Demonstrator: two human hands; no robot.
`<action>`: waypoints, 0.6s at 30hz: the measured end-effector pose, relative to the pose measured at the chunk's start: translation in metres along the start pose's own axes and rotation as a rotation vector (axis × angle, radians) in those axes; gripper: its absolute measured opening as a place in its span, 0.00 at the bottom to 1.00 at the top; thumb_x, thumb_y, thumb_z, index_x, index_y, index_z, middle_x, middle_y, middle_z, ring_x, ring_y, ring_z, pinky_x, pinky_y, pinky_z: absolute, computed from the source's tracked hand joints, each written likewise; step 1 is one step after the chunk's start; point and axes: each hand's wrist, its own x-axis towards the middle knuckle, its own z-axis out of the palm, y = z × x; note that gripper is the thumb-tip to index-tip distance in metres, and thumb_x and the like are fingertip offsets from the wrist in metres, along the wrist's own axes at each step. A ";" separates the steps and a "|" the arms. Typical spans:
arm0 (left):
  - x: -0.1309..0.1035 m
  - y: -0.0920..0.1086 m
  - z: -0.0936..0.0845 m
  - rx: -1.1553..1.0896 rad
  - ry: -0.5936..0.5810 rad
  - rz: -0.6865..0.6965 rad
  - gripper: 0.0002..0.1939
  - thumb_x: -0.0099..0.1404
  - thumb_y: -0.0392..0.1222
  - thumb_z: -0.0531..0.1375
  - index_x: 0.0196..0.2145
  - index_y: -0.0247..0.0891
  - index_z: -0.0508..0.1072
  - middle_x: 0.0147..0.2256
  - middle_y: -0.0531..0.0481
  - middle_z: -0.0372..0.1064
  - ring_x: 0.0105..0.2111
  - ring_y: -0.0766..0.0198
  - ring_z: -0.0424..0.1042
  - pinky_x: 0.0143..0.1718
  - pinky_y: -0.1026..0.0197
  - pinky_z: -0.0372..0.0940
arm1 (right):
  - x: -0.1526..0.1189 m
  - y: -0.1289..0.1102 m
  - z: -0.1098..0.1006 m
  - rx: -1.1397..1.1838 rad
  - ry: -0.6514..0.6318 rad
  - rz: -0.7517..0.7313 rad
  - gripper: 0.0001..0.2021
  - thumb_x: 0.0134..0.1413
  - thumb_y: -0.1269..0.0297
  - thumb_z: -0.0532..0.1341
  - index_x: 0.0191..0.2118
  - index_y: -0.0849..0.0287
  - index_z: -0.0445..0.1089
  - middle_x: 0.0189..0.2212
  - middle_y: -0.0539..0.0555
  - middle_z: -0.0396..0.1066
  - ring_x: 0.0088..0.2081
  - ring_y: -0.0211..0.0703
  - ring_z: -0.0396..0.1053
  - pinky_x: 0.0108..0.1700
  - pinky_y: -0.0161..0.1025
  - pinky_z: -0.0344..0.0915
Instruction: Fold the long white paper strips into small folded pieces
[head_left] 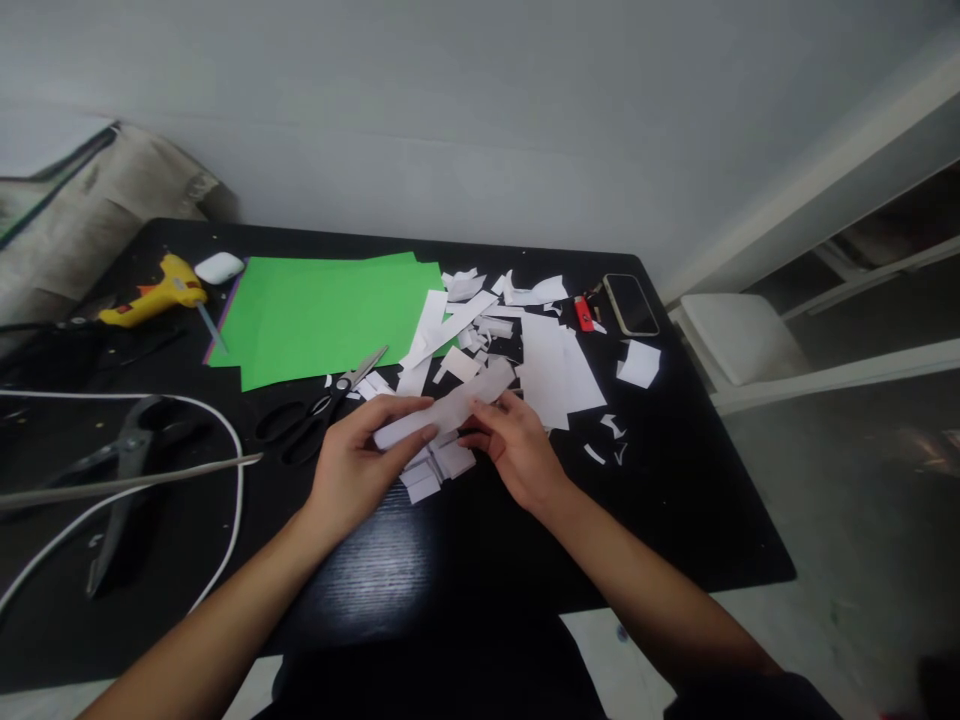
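Observation:
A long white paper strip is held between both hands above the black table, slanting up to the right. My left hand pinches its left end, thumb on the near side and fingers behind. At the strip's right part, my right hand grips it with thumb and fingers. Below and behind the strip lie many white paper scraps. Black-handled scissors rest just left of my left hand, blades pointing up and right.
Green sheets lie at the back left, beside a yellow glue gun and a white case. A white cable and large dark pliers-like tool are at left. At right are a phone and red lighter.

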 end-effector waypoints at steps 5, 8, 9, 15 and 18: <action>0.000 0.004 0.000 -0.012 0.064 -0.026 0.11 0.63 0.44 0.71 0.43 0.42 0.82 0.42 0.49 0.82 0.41 0.58 0.80 0.44 0.56 0.75 | 0.001 0.004 -0.005 -0.282 0.267 -0.318 0.33 0.50 0.54 0.75 0.60 0.50 0.63 0.57 0.58 0.68 0.54 0.50 0.71 0.52 0.47 0.76; -0.002 0.004 0.000 -0.020 0.080 -0.009 0.10 0.62 0.43 0.72 0.42 0.42 0.82 0.41 0.50 0.82 0.40 0.58 0.80 0.45 0.56 0.75 | -0.007 0.006 -0.005 -0.609 0.234 -0.640 0.33 0.56 0.56 0.72 0.64 0.45 0.61 0.65 0.59 0.60 0.65 0.55 0.61 0.62 0.54 0.68; -0.002 0.004 0.000 -0.025 0.083 0.003 0.10 0.62 0.43 0.72 0.43 0.42 0.82 0.41 0.50 0.82 0.41 0.59 0.80 0.46 0.56 0.75 | -0.011 0.006 -0.004 -0.713 0.202 -0.733 0.29 0.58 0.57 0.70 0.63 0.45 0.64 0.66 0.58 0.59 0.68 0.56 0.58 0.64 0.56 0.66; -0.006 0.001 0.000 -0.028 0.093 0.055 0.11 0.63 0.40 0.72 0.44 0.44 0.82 0.40 0.51 0.81 0.40 0.62 0.79 0.44 0.60 0.74 | -0.017 0.009 -0.002 -1.013 0.146 -0.875 0.21 0.63 0.59 0.67 0.61 0.43 0.71 0.75 0.52 0.43 0.76 0.65 0.41 0.72 0.68 0.49; -0.006 0.001 0.001 -0.035 0.091 0.062 0.11 0.63 0.40 0.72 0.44 0.44 0.82 0.40 0.51 0.81 0.39 0.62 0.79 0.43 0.60 0.74 | -0.015 0.009 -0.005 -1.002 0.124 -0.811 0.19 0.66 0.59 0.64 0.60 0.42 0.72 0.77 0.48 0.40 0.76 0.64 0.38 0.73 0.69 0.45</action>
